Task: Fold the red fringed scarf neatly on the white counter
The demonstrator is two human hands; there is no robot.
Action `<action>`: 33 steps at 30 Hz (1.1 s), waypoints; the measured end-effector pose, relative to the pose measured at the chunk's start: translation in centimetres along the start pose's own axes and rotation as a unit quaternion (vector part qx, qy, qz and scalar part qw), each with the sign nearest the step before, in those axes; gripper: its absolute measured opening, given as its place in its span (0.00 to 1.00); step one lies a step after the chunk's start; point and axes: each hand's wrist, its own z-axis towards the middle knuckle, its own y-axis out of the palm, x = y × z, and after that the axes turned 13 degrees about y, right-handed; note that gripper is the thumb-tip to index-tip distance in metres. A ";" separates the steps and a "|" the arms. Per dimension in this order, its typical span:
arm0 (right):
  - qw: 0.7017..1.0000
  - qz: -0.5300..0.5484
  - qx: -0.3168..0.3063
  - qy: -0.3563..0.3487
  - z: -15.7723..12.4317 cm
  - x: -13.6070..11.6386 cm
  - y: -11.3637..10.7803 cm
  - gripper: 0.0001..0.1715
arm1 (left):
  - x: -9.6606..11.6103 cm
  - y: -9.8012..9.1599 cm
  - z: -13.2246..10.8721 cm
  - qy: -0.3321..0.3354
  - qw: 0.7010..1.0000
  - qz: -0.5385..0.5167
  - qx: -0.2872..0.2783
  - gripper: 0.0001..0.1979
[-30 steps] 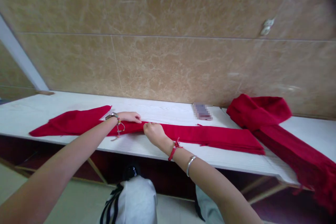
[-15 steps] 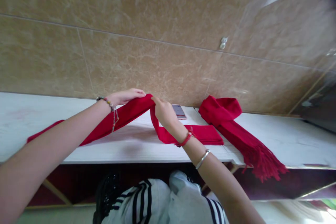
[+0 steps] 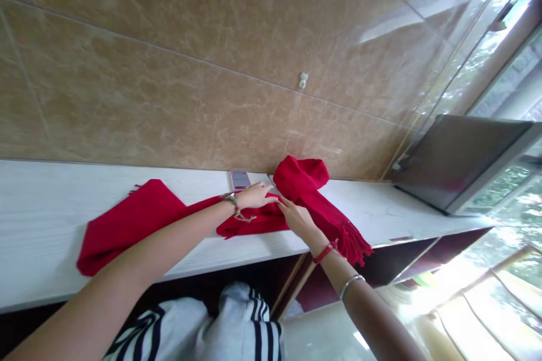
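An indoor room in daylight; whether home, school or office cannot be told. A tan, marbled tile wall (image 3: 169, 101) rises behind a long white counter (image 3: 42, 208) with open compartments (image 3: 319, 287) beneath. The floor (image 3: 326, 341) is pale and glossy. At the right, a bright window (image 3: 514, 87) shows greenery outside.

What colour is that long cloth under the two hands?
The cloth is bright red, seen best in the head view.
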 end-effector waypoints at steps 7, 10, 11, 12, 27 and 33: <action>0.998 0.046 0.034 -0.013 0.9 -0.2 0.5 0.30 | -2.1 -0.4 -11.6 -0.126 0.976 0.174 -0.040 0.34; 0.996 0.065 0.024 0.057 1.4 0.5 -0.3 0.32 | -3.3 -1.0 -14.2 -0.146 0.969 0.194 -0.056 0.32; 0.993 0.074 0.023 0.085 1.5 0.8 -0.4 0.32 | -3.5 -1.0 -14.7 -0.147 0.967 0.197 -0.062 0.33; 0.991 0.084 0.021 0.105 1.6 1.2 -0.4 0.33 | -3.6 -0.8 -15.0 -0.151 0.966 0.197 -0.067 0.34; 0.949 0.311 -0.046 0.010 1.9 4.7 2.5 0.27 | -1.7 0.8 -11.4 -0.130 0.962 0.239 0.004 0.24; 0.887 0.457 -0.001 0.073 2.7 5.6 3.1 0.30 | 0.6 -1.4 -10.4 -0.066 0.974 0.213 0.038 0.25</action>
